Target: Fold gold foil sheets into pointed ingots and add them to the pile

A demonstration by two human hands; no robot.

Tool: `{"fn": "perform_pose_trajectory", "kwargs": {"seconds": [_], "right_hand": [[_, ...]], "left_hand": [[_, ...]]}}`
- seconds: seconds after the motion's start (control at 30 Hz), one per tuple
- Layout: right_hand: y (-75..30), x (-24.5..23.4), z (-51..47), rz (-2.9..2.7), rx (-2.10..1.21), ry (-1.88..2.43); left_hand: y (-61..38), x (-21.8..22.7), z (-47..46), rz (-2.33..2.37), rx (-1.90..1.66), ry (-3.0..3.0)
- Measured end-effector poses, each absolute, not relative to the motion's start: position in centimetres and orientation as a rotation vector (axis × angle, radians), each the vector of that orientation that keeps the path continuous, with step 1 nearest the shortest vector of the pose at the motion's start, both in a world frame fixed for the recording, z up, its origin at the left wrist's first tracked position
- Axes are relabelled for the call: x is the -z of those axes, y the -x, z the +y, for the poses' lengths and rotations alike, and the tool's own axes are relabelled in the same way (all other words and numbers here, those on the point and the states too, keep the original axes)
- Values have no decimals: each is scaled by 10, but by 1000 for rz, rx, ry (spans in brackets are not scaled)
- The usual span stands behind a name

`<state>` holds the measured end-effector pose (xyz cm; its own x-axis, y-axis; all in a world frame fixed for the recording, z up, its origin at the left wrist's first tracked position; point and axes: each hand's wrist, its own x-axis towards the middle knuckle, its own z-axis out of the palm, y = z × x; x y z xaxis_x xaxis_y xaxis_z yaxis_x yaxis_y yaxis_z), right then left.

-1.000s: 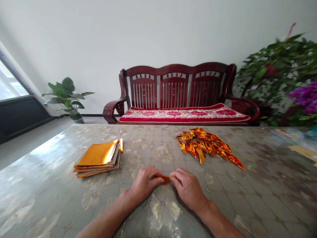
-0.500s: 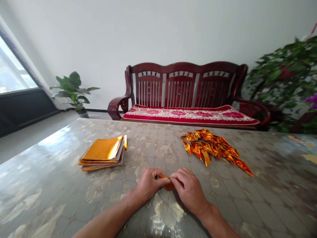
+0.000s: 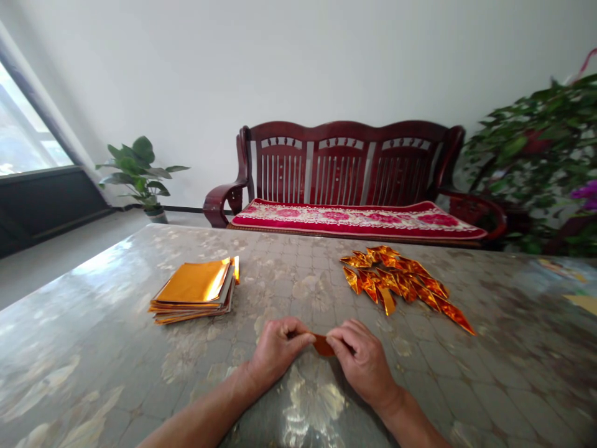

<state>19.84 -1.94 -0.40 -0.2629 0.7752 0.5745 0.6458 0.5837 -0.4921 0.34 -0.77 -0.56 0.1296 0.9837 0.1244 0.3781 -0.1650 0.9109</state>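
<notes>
Foil strip: a folded strip of orange-gold foil paper (image 3: 323, 345) sits between the two hands, low over the surface and near its front edge; its ends are hidden by the fingers. The visible middle is glossy, narrow and slightly curved.

Left hand: the left hand (image 3: 280, 351) comes in from the lower left, its fingers (image 3: 298, 333) closed together around one end of the strip, so the grip is clamped on the foil.

Right hand: the right hand (image 3: 364, 364) mirrors it from the lower right, with its grip clamped on the other end. The two hands sit close, almost touching across the strip.

Handling: thin foil marks easily, so light, even fingertip pressure along the crease seems best, keeping the shiny face free of stray dents.

Foil sheets: a squared stack of gold foil sheets (image 3: 193, 289) lies on the surface to the left, its top sheet bright and smooth.

Folded pieces: a loose pile of pointed, folded foil pieces (image 3: 396, 280) lies to the right, overlapping one another.

Surface: a glossy table with a mottled grey-and-cream pattern (image 3: 93, 323) carries everything.

Beyond: a dark red wooden bench (image 3: 345, 149) with a red floral cushion (image 3: 354, 218) stands past the far edge, between a small potted plant (image 3: 137, 171) and a large leafy plant (image 3: 527, 143).
</notes>
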Motion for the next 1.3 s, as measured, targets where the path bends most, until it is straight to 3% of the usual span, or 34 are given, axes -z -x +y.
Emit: {"fn": "perform_pose_trajectory", "kwargs": {"seconds": [0.3,0.5,0.93,1.3], "right_hand": [[-197,7,-15,-1847,-329,1233],[-197,8,-11,-1613,-628,1251],[-190,9,-9,-1496,-719,1264],[-185,14,-11,-1465,-750,1299]], "left_hand": [[1,13,-2,1239,-1086,-1564],[3,12,3,1267,-1136,-1551],[-10,-3,-3,1271,-884,-2275],[-20,7,-9,1329,-941,-1879]]}}
